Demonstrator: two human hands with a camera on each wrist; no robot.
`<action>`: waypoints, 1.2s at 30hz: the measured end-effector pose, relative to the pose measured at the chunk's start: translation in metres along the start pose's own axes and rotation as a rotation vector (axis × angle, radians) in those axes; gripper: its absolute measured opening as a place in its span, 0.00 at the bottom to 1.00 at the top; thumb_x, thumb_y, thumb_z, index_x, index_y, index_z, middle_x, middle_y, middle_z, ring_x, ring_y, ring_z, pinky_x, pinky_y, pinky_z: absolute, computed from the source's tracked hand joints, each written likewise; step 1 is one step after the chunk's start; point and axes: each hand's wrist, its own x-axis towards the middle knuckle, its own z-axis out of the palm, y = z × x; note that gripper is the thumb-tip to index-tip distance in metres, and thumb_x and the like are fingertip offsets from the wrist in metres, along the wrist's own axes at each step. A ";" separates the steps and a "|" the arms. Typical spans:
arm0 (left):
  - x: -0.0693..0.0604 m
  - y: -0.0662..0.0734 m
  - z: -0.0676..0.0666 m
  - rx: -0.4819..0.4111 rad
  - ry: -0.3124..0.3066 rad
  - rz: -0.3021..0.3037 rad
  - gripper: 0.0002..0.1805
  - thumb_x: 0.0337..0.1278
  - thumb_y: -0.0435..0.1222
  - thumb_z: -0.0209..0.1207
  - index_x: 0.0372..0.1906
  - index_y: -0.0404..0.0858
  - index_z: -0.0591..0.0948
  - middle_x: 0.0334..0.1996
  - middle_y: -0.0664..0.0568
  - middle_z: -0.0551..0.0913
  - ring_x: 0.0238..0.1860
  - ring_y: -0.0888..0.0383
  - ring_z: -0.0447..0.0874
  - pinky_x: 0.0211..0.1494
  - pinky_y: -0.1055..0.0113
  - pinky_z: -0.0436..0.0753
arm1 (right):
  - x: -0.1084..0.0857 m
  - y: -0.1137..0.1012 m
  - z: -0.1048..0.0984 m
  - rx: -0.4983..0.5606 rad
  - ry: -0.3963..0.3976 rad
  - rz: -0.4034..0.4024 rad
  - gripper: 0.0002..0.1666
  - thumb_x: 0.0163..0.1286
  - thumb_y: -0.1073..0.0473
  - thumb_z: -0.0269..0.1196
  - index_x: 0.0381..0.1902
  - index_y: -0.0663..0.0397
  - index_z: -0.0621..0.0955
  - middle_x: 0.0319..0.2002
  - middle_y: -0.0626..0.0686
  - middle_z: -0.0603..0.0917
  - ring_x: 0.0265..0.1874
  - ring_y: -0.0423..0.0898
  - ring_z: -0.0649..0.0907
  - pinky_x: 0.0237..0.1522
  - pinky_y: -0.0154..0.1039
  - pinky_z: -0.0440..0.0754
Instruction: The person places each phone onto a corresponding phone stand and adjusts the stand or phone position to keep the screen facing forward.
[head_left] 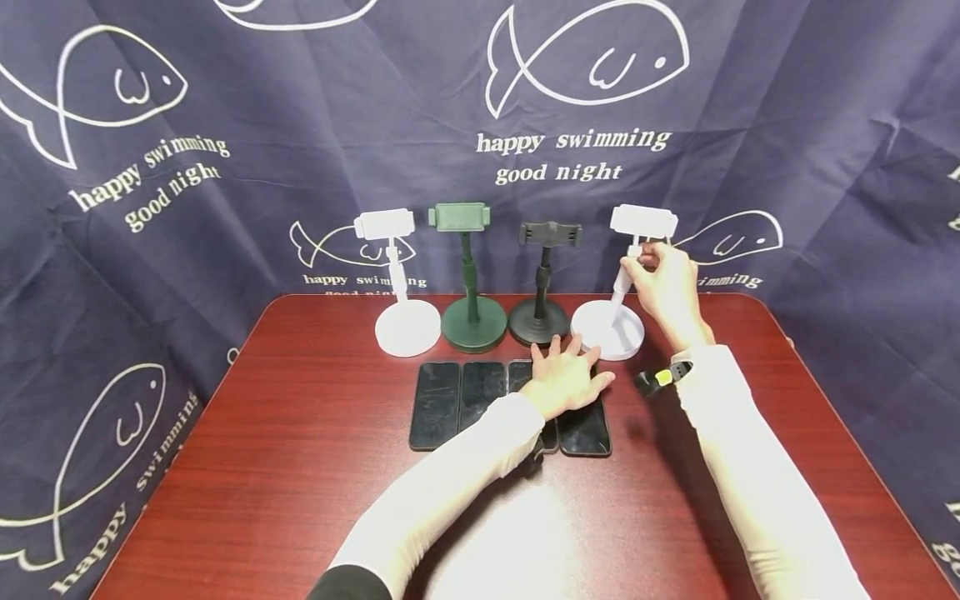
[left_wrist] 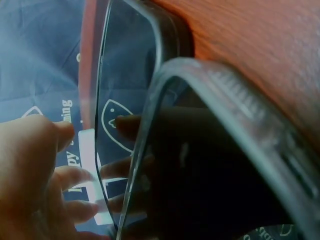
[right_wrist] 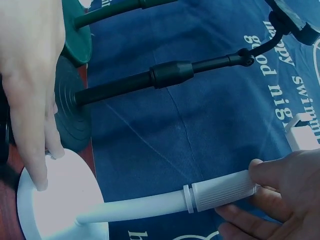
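One white stand (head_left: 620, 293), rightmost of four, has its upright post (right_wrist: 140, 209) pinched high up by the right hand (head_left: 667, 287) (nearer the clamp (head_left: 643, 221)), while the left hand (head_left: 562, 379), fingers spread, touches the round base (head_left: 617, 337) from front-left.

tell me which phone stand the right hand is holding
The rightmost white phone stand; the right hand pinches its stem, touching none of the other three.

Near at hand, a clear-cased phone (left_wrist: 200, 160) is shown, with another phone (left_wrist: 131, 37) set to its right on the reddish table (left_wrist: 245, 25). The left hand (left_wrist: 35, 170) is outstretched, fingers parted (they are mirrored in the right phone), before a white piece (left_wrist: 88, 150); printed blue cloth (left_wrist: 35, 55) is seen farther off.
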 end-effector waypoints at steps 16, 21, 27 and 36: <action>0.000 -0.002 0.003 0.054 -0.010 0.012 0.29 0.71 0.58 0.47 0.76 0.69 0.65 0.80 0.63 0.59 0.80 0.47 0.59 0.75 0.43 0.65 | -0.004 0.001 -0.004 -0.003 0.024 0.008 0.17 0.71 0.58 0.68 0.48 0.69 0.85 0.44 0.67 0.89 0.48 0.64 0.88 0.57 0.54 0.79; -0.002 -0.001 0.004 0.074 0.044 0.037 0.30 0.69 0.58 0.48 0.75 0.66 0.68 0.77 0.60 0.64 0.70 0.49 0.68 0.65 0.51 0.71 | -0.004 0.000 -0.004 -0.003 0.013 0.013 0.18 0.71 0.57 0.68 0.48 0.69 0.85 0.45 0.67 0.89 0.50 0.63 0.88 0.58 0.54 0.79; 0.002 0.006 0.005 0.081 0.099 0.038 0.24 0.68 0.58 0.50 0.65 0.60 0.78 0.66 0.56 0.74 0.60 0.50 0.74 0.59 0.52 0.73 | -0.004 0.003 -0.005 0.000 0.017 0.013 0.18 0.70 0.58 0.68 0.48 0.69 0.85 0.44 0.67 0.89 0.50 0.63 0.88 0.59 0.55 0.78; 0.020 0.017 0.001 0.229 0.285 0.034 0.14 0.71 0.54 0.54 0.49 0.58 0.86 0.42 0.54 0.84 0.45 0.56 0.83 0.44 0.58 0.76 | -0.001 0.004 -0.004 -0.001 0.020 -0.005 0.16 0.70 0.58 0.68 0.46 0.68 0.85 0.43 0.66 0.89 0.49 0.64 0.88 0.59 0.55 0.77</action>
